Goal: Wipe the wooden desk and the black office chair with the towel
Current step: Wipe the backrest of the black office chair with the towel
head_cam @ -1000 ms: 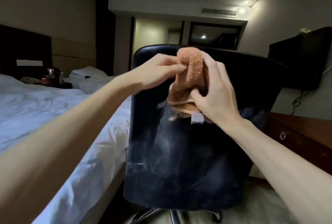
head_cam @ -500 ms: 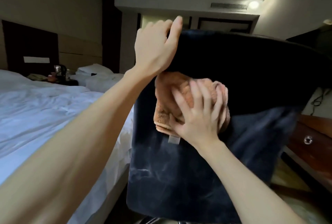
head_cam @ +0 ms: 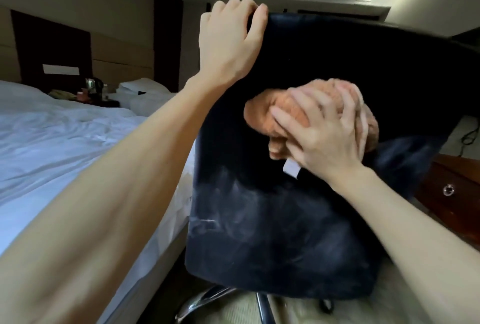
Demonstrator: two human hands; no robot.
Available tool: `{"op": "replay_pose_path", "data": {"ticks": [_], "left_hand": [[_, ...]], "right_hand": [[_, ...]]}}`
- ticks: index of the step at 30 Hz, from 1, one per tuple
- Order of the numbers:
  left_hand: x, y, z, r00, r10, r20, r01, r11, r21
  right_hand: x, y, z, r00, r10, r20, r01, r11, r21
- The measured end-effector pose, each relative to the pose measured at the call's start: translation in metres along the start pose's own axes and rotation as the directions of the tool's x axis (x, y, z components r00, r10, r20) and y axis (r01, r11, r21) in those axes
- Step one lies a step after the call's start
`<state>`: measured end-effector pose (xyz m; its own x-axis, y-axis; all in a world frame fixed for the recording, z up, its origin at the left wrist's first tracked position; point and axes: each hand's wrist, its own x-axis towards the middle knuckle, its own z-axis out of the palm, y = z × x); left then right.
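The black office chair (head_cam: 280, 219) stands right in front of me with its backrest facing me; pale smears show on its lower half. My left hand (head_cam: 228, 45) grips the top left corner of the backrest, fingers curled over the edge. A bunched orange towel (head_cam: 285, 110) lies against the upper middle of the backrest. My right hand (head_cam: 324, 134) presses it there with spread fingers. A white label hangs below the towel. The wooden desk (head_cam: 452, 188) shows at the right, mostly hidden by the chair.
A bed with white sheets (head_cam: 65, 147) runs along the left, close to the chair. A nightstand with a kettle (head_cam: 91, 84) stands beyond it. The chair's chrome base (head_cam: 207, 297) rests on pale carpet. A cable (head_cam: 467, 136) hangs by the wall at right.
My left hand left the towel and took hold of the backrest's top corner. My right hand flattened onto the towel and slid it rightward across the backrest. The view came closer to the chair.
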<state>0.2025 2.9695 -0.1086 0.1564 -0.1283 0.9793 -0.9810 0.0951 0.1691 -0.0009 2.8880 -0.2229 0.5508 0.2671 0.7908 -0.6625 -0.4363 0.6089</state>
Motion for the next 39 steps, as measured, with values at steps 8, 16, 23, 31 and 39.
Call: {"op": "replay_pose_path", "data": {"ticks": [8,16,23,31,39], "left_hand": [[-0.001,-0.001,0.0,1.0,0.021,-0.013,-0.02,0.997,0.068],[-0.005,-0.001,0.0,0.999,0.039,-0.005,-0.039,0.997,0.066],[-0.005,0.006,0.0,1.0,0.021,0.018,-0.021,1.0,0.011],[-0.002,0.041,-0.001,0.995,0.063,0.074,-0.07,0.993,0.098],[0.019,0.218,0.062,0.747,0.419,0.516,-0.487,0.874,-0.005]], "right_hand": [[-0.073,-0.096,0.026,0.993,0.092,0.074,-0.1,0.988,0.119],[-0.044,-0.05,0.002,0.992,0.115,-0.052,-0.101,0.971,0.217],[-0.02,-0.012,-0.011,0.855,0.516,-0.06,-0.512,0.856,0.075],[-0.058,0.025,-0.032,0.986,-0.036,0.162,-0.003,0.972,0.236],[-0.077,0.103,-0.078,0.755,0.647,0.107,-0.65,0.76,-0.012]]}}
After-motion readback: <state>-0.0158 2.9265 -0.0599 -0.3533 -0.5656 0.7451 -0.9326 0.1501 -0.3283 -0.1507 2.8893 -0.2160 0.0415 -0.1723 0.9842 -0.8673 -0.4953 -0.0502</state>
